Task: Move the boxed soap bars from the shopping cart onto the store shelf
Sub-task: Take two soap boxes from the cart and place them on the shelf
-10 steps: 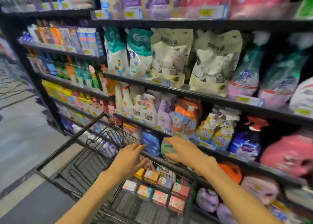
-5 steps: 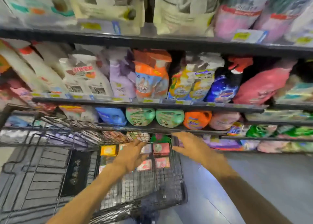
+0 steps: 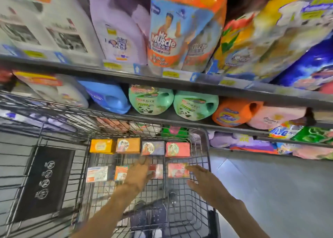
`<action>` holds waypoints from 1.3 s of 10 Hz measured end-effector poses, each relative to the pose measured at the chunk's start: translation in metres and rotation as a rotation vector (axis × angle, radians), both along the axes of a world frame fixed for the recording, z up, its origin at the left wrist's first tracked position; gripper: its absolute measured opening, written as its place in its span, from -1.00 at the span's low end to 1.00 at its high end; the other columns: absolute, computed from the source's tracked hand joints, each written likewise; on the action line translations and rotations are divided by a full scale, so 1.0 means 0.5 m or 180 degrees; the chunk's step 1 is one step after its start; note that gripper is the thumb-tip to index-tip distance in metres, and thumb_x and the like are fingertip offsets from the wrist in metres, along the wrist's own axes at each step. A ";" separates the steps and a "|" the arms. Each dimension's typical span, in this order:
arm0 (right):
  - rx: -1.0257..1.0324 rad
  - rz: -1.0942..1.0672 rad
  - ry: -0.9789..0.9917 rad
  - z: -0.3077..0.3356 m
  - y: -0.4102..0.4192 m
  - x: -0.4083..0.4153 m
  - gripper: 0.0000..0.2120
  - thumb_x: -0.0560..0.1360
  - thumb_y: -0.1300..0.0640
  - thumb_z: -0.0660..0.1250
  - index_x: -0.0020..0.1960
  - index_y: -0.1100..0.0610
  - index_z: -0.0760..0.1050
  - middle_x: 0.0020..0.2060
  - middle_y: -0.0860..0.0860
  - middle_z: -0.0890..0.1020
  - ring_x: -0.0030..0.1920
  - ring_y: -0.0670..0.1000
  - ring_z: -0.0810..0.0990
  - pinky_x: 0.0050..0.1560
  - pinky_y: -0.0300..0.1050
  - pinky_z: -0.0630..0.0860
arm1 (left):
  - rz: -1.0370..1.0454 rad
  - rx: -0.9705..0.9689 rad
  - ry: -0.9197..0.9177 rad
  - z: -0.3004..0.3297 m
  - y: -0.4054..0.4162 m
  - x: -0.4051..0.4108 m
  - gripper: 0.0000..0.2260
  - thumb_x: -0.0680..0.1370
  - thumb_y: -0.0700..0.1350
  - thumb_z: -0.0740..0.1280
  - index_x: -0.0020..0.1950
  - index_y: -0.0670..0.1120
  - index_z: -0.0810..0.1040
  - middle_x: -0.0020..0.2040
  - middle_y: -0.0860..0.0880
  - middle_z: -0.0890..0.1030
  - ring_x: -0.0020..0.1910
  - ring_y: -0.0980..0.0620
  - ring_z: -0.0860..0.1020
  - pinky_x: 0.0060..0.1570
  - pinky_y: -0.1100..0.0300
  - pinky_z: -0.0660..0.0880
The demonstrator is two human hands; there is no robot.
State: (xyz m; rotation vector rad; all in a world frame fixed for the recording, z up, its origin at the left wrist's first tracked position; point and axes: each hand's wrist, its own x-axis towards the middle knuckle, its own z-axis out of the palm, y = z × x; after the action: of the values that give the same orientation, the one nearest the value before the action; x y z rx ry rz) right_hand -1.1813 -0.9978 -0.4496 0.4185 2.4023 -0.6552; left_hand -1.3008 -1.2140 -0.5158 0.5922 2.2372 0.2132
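Several boxed soap bars lie in two rows on the floor of the wire shopping cart [image 3: 207, 147]. The far row holds a yellow box [image 3: 101, 146], an orange box [image 3: 128, 145], a purple box [image 3: 153, 148] and a red box [image 3: 177, 149]. The near row has a white box [image 3: 97, 173], an orange box [image 3: 120, 173], a red box [image 3: 157, 171] partly hidden by my left hand, and a pink-red box [image 3: 178, 170]. My left hand [image 3: 139, 174] hovers over the near row with fingers extended. My right hand [image 3: 203, 182] is open beside the pink-red box, holding nothing.
The cart stands against the store shelf [image 3: 180, 82], which carries detergent pouches above and green jugs [image 3: 150, 100], a blue jug [image 3: 108, 98] and an orange jug [image 3: 234, 111] below. A black child-seat flap [image 3: 45, 182] lies left in the cart. Grey floor [image 3: 270, 192] shows to the right.
My view has tilted down and closer over the cart. Both hands have dropped from the cart's far rim into the basket, over the near row of boxes.
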 end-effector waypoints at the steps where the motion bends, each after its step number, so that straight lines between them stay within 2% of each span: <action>1: -0.0123 -0.0164 0.0038 -0.048 -0.020 -0.003 -0.54 0.65 0.00 0.21 0.53 -0.05 0.26 0.44 -0.04 0.40 0.41 0.05 0.40 0.35 -0.10 0.34 | -0.0536 -0.0365 0.0213 -0.153 -0.005 -0.002 -0.35 0.59 -0.09 0.37 0.61 -0.07 0.14 0.66 -0.06 0.04 0.64 -0.11 0.00 0.59 -0.04 -0.07; 2: -0.0257 -0.0240 0.0185 -0.079 -0.037 -0.002 -0.53 0.64 0.04 0.24 0.52 -0.09 0.27 0.42 -0.09 0.42 0.39 -0.01 0.41 0.24 -0.28 0.25 | -0.0564 -0.0605 0.0345 -0.202 -0.017 -0.014 -0.33 0.55 -0.01 0.42 0.58 -0.09 0.20 0.66 -0.10 -0.01 0.64 -0.15 -0.04 0.58 -0.13 -0.11; 3: -0.0389 -0.0330 0.0190 -0.109 -0.046 -0.004 -0.53 0.63 0.04 0.26 0.52 -0.09 0.29 0.42 -0.10 0.42 0.39 0.01 0.42 0.32 -0.19 0.32 | -0.0678 -0.0521 0.0443 -0.215 -0.029 -0.025 -0.37 0.55 0.15 0.38 0.52 -0.08 0.28 0.60 -0.11 0.20 0.59 -0.14 0.12 0.58 -0.12 0.04; 4: -0.0321 -0.0393 0.0072 -0.127 -0.051 -0.006 -0.54 0.62 0.02 0.25 0.51 -0.12 0.30 0.41 -0.08 0.42 0.37 0.06 0.44 0.33 -0.10 0.37 | -0.0710 -0.0426 0.0617 -0.204 -0.033 -0.020 -0.29 0.51 0.18 0.42 0.52 -0.09 0.23 0.51 -0.08 0.35 0.52 -0.10 0.25 0.51 -0.05 0.15; 5: -0.0298 -0.0532 0.0093 -0.134 -0.053 -0.012 -0.57 0.63 0.01 0.24 0.48 -0.07 0.34 0.40 -0.06 0.42 0.36 0.06 0.43 0.20 -0.39 0.25 | -0.0489 -0.0176 0.0628 -0.200 -0.038 -0.016 -0.36 0.47 0.15 0.48 0.43 -0.02 0.30 0.38 0.00 0.49 0.41 -0.03 0.36 0.38 0.04 0.25; 6: -0.0011 -0.0793 0.0165 -0.123 -0.059 -0.033 -0.28 0.46 -0.37 -0.08 0.42 0.02 0.40 0.35 0.05 0.47 0.32 0.08 0.45 -0.06 -0.56 0.15 | -0.0253 0.0250 0.0616 -0.176 -0.047 -0.014 -0.50 0.46 0.16 0.48 0.33 0.05 0.45 0.29 0.06 0.55 0.34 0.01 0.43 0.31 0.11 0.32; 7: 0.0183 -0.0962 0.0212 -0.163 -0.059 -0.034 0.12 0.15 -0.49 -0.48 0.36 0.05 0.39 0.22 0.02 0.55 0.19 0.04 0.56 -0.13 -0.52 0.14 | 0.0338 0.0726 0.0579 -0.145 -0.068 -0.005 -0.52 0.43 0.11 0.55 0.28 0.00 0.54 0.17 0.07 0.59 0.19 0.04 0.53 0.24 0.18 0.45; 8: 0.0713 -0.0362 -0.0230 -0.279 -0.041 0.001 0.09 0.34 -0.24 -0.66 0.52 0.23 0.25 -0.24 -0.30 0.59 -0.27 -0.40 0.52 -0.41 -0.45 -0.05 | 0.0868 0.0920 0.0276 -0.125 -0.102 0.007 -0.52 0.41 0.08 0.57 0.27 -0.01 0.55 0.04 0.17 0.52 0.01 0.17 0.52 0.07 0.33 0.48; 9: 0.1281 -0.0379 -0.0645 -0.249 -0.062 -0.039 -0.22 0.56 -0.19 -0.34 0.35 0.51 -0.41 -0.26 -0.09 0.70 -0.27 -0.41 0.53 -0.26 -0.62 0.09 | 0.1192 0.1038 0.0080 -0.119 -0.130 0.017 -0.53 0.39 0.07 0.59 0.24 0.01 0.56 0.02 0.22 0.54 -0.07 0.25 0.57 -0.11 0.50 0.45; 10: 0.1045 0.0204 -0.0528 -0.217 -0.090 -0.040 -0.26 0.66 -0.04 0.13 0.58 0.30 -0.21 0.36 0.55 0.31 0.37 0.21 0.49 0.43 -0.01 0.39 | 0.1444 0.1142 -0.0125 -0.123 -0.147 0.026 -0.50 0.39 0.06 0.59 0.28 0.02 0.55 0.09 0.20 0.56 -0.03 0.26 0.59 -0.03 0.48 0.48; 11: 0.0238 -0.1712 -0.0233 -0.287 -0.077 -0.052 -0.22 0.61 -0.09 0.28 0.61 0.20 -0.06 0.43 0.25 0.39 0.43 0.19 0.40 0.45 0.06 0.37 | 0.1454 0.1120 -0.0234 -0.132 -0.159 0.035 -0.50 0.39 0.08 0.57 0.28 0.02 0.55 0.11 0.20 0.58 -0.03 0.25 0.61 0.02 0.43 0.53; 12: 0.0130 -0.1878 -0.0029 -0.315 -0.079 -0.039 -0.28 0.52 -0.04 0.42 0.53 0.16 0.16 0.25 0.13 0.55 0.24 0.08 0.57 0.26 0.04 0.56 | 0.1332 0.0973 -0.0238 -0.134 -0.166 0.042 -0.50 0.41 0.09 0.55 0.30 0.05 0.51 0.09 0.19 0.59 -0.16 0.23 0.64 -0.10 0.38 0.58; 13: 0.0185 -0.1868 0.0150 -0.299 -0.083 -0.039 -0.43 0.49 0.09 0.46 0.41 0.17 0.32 0.15 0.04 0.56 0.17 0.03 0.59 0.22 -0.02 0.58 | 0.1359 0.1010 -0.0294 -0.125 -0.162 0.043 -0.50 0.42 0.04 0.54 0.31 0.02 0.50 0.03 0.18 0.60 -0.18 0.18 0.66 -0.12 0.35 0.61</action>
State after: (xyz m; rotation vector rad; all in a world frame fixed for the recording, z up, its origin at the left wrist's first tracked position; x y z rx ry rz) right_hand -1.2006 -1.0393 -0.5992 1.1674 2.3444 -0.8470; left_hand -1.2793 -1.2947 -0.5783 0.2502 2.2315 0.8061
